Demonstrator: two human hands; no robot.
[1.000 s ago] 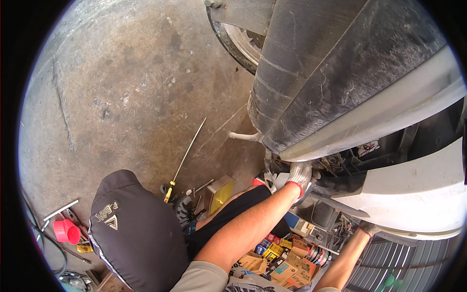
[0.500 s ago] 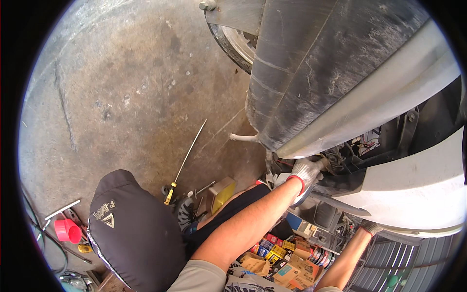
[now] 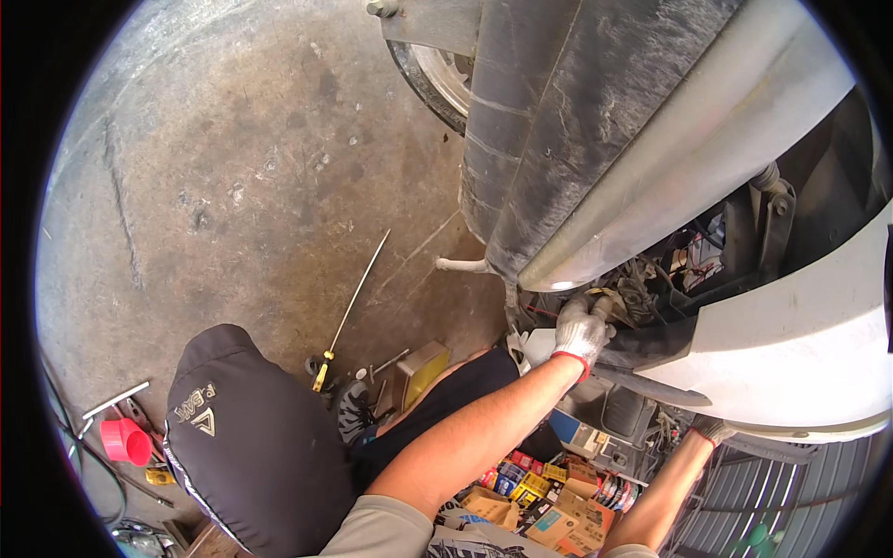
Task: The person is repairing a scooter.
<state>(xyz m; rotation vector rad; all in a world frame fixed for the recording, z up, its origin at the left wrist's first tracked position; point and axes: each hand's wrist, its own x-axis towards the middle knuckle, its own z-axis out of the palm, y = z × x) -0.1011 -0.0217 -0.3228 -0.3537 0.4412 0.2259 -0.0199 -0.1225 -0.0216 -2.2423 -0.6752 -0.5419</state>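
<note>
My left hand (image 3: 581, 333), in a pale work glove with a red cuff, reaches to the gap below the long grey body panel (image 3: 679, 153) of a scooter-like vehicle. Its fingers are bent beside exposed wires (image 3: 633, 293); whatever they grip, if anything, is too hidden to name. At the lower edge of the curved white body panel (image 3: 791, 335), my right hand (image 3: 713, 430), gloved the same way, is closed, its fingertips tucked out of sight. Between the two panels an opening shows dark brackets (image 3: 770, 214) and cables.
A long yellow-handled screwdriver (image 3: 324, 372) lies on the concrete floor (image 3: 233, 232). Near my left knee are a pink cup (image 3: 126, 441) and scattered tools. Small boxes (image 3: 572, 521) crowd the floor below my arms. A black cap (image 3: 265, 446) fills the lower left.
The opening between the grey and white panels looks wider, with more of the inside showing. My left hand has shifted slightly, its fingers now plainer to see. My right hand keeps its place.
</note>
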